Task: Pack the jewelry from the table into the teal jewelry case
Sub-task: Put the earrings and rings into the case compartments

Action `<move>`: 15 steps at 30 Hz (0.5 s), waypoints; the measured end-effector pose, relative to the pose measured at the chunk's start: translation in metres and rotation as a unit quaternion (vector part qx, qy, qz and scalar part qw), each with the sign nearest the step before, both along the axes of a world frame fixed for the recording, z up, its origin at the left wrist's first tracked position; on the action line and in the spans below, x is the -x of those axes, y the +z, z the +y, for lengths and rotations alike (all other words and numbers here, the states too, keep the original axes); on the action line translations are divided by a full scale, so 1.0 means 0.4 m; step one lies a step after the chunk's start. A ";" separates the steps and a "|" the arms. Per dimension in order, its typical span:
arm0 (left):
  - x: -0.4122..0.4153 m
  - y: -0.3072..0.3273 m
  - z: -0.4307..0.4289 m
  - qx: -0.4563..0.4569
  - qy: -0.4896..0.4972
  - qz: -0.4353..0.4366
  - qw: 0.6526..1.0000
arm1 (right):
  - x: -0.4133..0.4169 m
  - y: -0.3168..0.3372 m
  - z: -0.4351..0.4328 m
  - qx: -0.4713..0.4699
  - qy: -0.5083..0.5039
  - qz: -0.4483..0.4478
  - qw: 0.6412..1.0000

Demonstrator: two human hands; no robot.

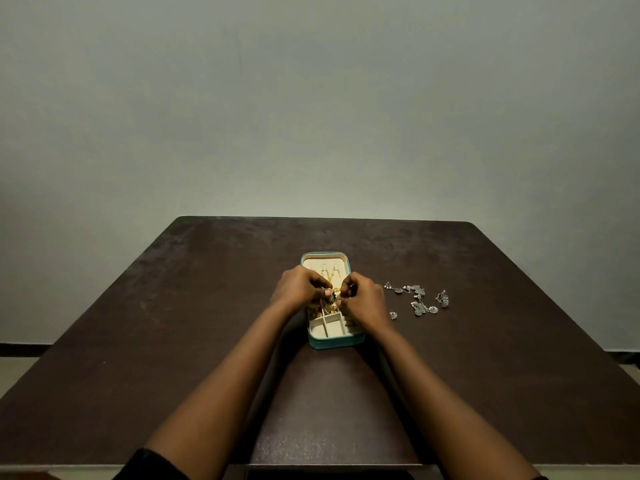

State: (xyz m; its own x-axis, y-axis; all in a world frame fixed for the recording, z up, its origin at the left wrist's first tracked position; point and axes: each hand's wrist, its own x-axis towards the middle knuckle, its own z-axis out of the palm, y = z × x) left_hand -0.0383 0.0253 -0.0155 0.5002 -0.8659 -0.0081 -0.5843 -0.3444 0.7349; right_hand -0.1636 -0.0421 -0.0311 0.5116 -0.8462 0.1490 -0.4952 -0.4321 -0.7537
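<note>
Jewelry is split between the teal jewelry case [334,342] and the bare wood to its right. The case sits open about the middle of the dark brown table [173,323], with its lid opened to the far side. Its cream lining is divided into small compartments on the near side. The nearest compartments show only lining, gold pieces [330,309] lie in those farther in, and a gold chain [327,271] is strung across the inside of the lid. Both of the person's hands meet over the middle of the case. The left hand [299,287] comes in from the left with its fingers curled, the fingertips pinching a small green and gold piece [332,296]. The right hand [363,299] comes in from the right, fingers likewise curled, pinching the same piece from the other side. The piece is held just above the compartments, and whether it touches the lining I cannot tell. To the right of the case and apart from it, a scatter of silver jewelry [419,299] lies on the table. One small silver piece [393,315] lies nearer the case and the person than the rest. Behind the table stands a plain pale wall [311,98].
</note>
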 end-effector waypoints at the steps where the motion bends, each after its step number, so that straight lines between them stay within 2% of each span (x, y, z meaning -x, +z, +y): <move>1: 0.002 -0.003 -0.001 -0.010 0.001 -0.008 1.000 | 0.002 0.001 -0.002 -0.003 -0.008 -0.005 1.000; 15: 0.044 -0.020 -0.014 -0.061 0.046 -0.134 0.988 | 0.017 -0.005 -0.009 -0.038 -0.031 -0.032 0.998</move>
State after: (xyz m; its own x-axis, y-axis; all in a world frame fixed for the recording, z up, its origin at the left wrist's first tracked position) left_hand -0.0559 0.0199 -0.0234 0.5756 -0.8170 0.0352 -0.7146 -0.4816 0.5075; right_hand -0.1702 -0.0457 -0.0331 0.4502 -0.8856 0.1142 -0.4694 -0.3436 -0.8134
